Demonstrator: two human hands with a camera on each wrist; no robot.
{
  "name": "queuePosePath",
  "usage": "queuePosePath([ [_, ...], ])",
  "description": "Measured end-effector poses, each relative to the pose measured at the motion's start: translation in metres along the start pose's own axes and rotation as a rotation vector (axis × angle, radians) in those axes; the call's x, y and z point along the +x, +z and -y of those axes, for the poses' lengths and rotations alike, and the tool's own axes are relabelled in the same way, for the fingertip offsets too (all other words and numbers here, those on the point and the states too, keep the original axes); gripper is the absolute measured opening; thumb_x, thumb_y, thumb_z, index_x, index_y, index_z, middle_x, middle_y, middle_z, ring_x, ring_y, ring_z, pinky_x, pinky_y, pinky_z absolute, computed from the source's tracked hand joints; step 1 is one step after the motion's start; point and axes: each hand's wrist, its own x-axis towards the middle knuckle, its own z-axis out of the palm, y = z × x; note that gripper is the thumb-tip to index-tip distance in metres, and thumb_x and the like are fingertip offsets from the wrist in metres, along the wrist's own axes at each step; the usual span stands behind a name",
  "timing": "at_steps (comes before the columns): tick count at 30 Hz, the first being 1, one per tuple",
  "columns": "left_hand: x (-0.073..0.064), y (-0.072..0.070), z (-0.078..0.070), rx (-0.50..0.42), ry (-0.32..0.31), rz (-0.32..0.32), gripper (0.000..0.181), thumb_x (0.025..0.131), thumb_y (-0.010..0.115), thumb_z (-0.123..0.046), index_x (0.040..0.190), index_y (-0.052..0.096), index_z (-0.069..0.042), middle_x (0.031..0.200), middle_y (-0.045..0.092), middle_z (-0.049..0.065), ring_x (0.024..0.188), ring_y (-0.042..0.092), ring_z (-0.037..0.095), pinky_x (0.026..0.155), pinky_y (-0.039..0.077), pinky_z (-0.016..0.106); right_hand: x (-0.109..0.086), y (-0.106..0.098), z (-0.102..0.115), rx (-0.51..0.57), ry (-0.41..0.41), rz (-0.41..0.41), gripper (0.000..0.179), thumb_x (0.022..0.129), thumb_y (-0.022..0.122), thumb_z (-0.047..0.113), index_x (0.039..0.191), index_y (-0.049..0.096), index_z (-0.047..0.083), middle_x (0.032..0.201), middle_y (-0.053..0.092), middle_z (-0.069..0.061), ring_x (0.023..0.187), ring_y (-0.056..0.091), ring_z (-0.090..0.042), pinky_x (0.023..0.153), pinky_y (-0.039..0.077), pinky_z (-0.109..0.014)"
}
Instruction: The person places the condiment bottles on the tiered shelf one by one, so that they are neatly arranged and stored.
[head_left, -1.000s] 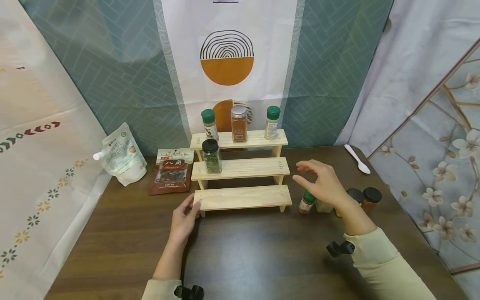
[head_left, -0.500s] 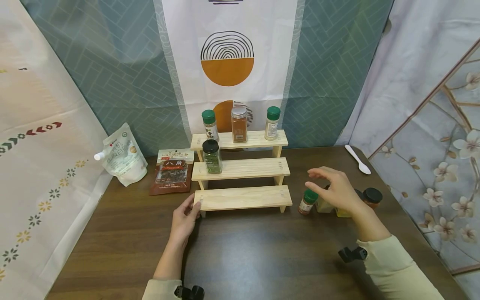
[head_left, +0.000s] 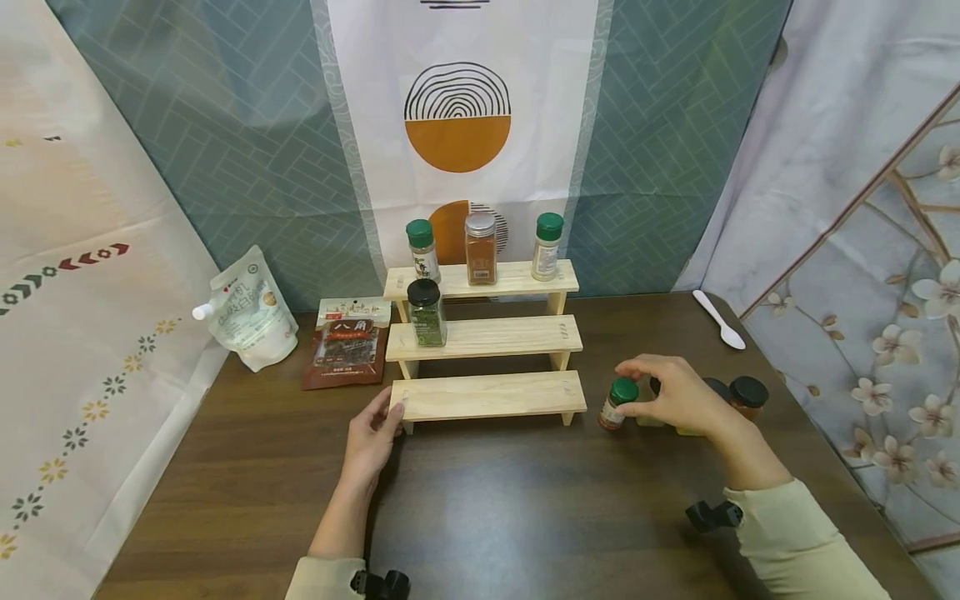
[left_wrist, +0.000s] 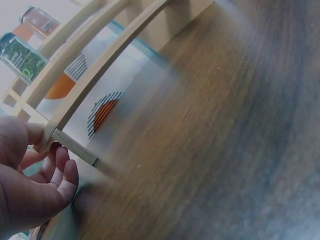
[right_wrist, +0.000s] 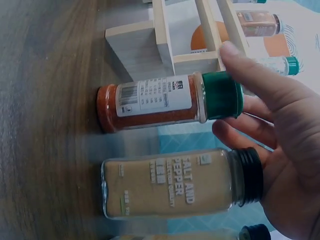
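Note:
My left hand [head_left: 373,433] pinches the left end of the lowest step of a three-step wooden rack [head_left: 487,397]; thumb and fingers show there in the left wrist view. My right hand [head_left: 671,392] spreads around the green cap of a spice jar [right_wrist: 155,102] filled with red powder. Its thumb reaches past the cap on one side, with fingertips close on the other. This jar stands upright on the table, right of the rack. Beside it stands a black-capped salt and pepper jar [right_wrist: 170,185], partly under the hand in the head view.
Three jars, including a silver-capped one [head_left: 481,250], stand on the top step. A black-capped herb jar [head_left: 427,321] is on the middle step's left. At left are a brown packet [head_left: 347,346] and white pouch [head_left: 255,312]. More dark-capped jars [head_left: 748,393] and a white spoon [head_left: 718,319] lie right.
My right hand first moved right, away from the rack, then lowered and came around the green cap. My left hand has kept its hold on the rack.

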Motion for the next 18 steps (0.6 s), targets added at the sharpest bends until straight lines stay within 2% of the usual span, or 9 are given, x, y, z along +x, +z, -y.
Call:
queuePosePath([
  [3,0.0015,-0.0001,0.0008,0.007,-0.007,0.001,0.049,0.105,0.059,-0.016,0.15,0.047,0.0,0.109,0.061,0.019,0.09,0.059,0.02,0.076,0.053,0.024,-0.0006,-0.0013,-0.0001,-0.005,0.014,0.034,0.048,0.074,0.093,0.022,0.115,0.072,0.005,0.098,0.07,0.003,0.085,0.062,-0.014,0.07,0.054,-0.041],
  [5,0.0044,0.0002,0.0066,0.007,-0.005,-0.003,0.049,0.105,0.059,-0.017,0.15,0.047,-0.002,0.108,0.061,0.018,0.089,0.059,0.018,0.076,0.053,0.023,-0.0007,-0.0011,-0.0005,-0.008,0.012,0.038,0.045,0.075,0.092,0.021,0.113,0.072,0.006,0.095,0.069,0.006,0.083,0.062,-0.013,0.067,0.053,-0.038],
  [12,0.0032,0.0004,0.0076,-0.011,0.024,-0.021,0.05,0.104,0.06,-0.016,0.148,0.048,0.002,0.105,0.062,0.018,0.085,0.059,0.016,0.072,0.053,0.023,-0.001,0.0025,-0.002,-0.013,-0.023,-0.002,0.036,0.076,0.091,0.018,0.107,0.073,0.009,0.089,0.066,0.012,0.08,0.061,-0.007,0.067,0.054,-0.036],
  [18,0.004,0.0003,0.0081,-0.018,0.029,-0.022,0.048,0.103,0.061,-0.014,0.147,0.049,0.002,0.101,0.062,0.016,0.08,0.058,0.014,0.071,0.053,0.024,-0.0013,0.0008,-0.0008,-0.012,-0.004,-0.054,0.033,0.08,0.089,0.02,0.107,0.07,0.012,0.091,0.065,0.011,0.083,0.061,-0.009,0.07,0.054,-0.039],
])
